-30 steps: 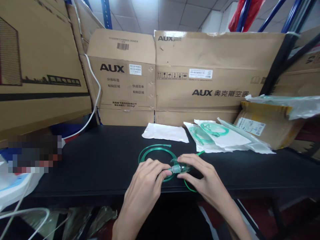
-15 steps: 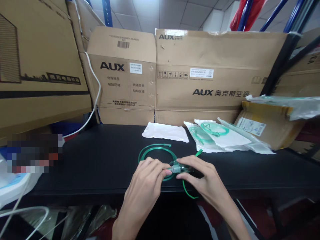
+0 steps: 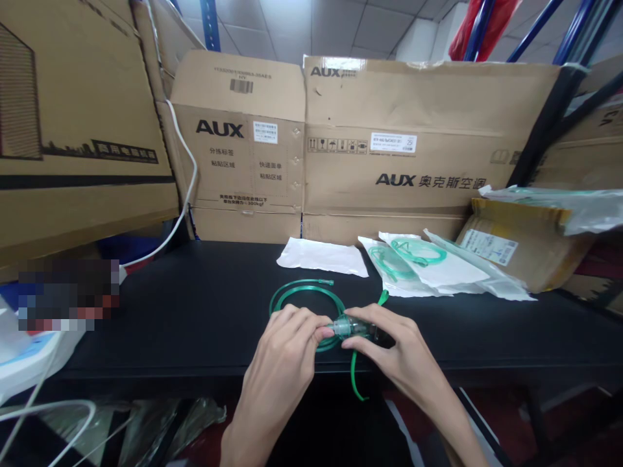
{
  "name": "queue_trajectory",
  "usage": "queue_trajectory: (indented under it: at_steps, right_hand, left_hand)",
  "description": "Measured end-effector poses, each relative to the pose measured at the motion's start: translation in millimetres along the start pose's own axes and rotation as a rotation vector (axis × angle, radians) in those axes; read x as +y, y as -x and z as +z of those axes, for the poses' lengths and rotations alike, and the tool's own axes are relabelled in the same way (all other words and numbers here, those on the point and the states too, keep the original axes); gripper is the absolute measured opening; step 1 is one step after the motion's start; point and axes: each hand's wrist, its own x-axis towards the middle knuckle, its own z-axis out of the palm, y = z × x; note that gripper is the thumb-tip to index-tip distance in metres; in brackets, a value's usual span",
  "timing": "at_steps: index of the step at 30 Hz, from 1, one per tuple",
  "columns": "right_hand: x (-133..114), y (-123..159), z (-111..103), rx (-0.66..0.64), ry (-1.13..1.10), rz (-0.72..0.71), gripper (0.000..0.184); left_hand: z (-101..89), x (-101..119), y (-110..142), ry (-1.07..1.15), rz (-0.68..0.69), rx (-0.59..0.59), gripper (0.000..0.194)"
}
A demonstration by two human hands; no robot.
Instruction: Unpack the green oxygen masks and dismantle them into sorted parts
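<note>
Over the front of the black table, my left hand [image 3: 285,353] pinches the end of a green oxygen tube [image 3: 315,289] where it meets a clear connector [image 3: 342,326]. The rest of that tube lies coiled on the table behind my fingers. My right hand [image 3: 402,340] is closed around a see-through green oxygen mask [image 3: 364,327], thumb below and fingers above. Most of the mask is hidden by that hand. A bright green elastic strap [image 3: 356,376] hangs below the mask, and another bit of it sticks up above. Connector and mask appear joined.
Behind my hands lies a white packet [image 3: 321,257]. To its right are bagged green tubing sets [image 3: 418,253] beside a brown carton [image 3: 523,240]. Large cardboard panels [image 3: 389,143] stand along the back. A white cable [image 3: 191,188] and a blurred patch are at left.
The mask has turned slightly in my right hand. The strap's lower end has swung left and down, and its upper end has shifted a little left. My left hand has barely moved.
</note>
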Motion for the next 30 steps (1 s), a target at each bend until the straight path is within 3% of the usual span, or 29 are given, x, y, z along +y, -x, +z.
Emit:
queue_trajectory:
  at_steps: [9,15,30]
  right_hand:
    - [-5.4,-1.5,-0.4,0.027,0.009,0.094,0.02]
    - [-4.0,0.0,0.3,0.034,0.051,0.077,0.025]
    - [-1.8,-0.4,-0.7,0.025,0.06,0.052,0.025]
  left_hand:
    - [-2.2,0.5,2.4,0.042,-0.045,0.011,0.02]
    - [-1.3,0.9,2.5,0.061,-0.123,0.025,0.012]
    - [4.5,8.9,-3.0,-0.071,-0.016,0.062,0.022]
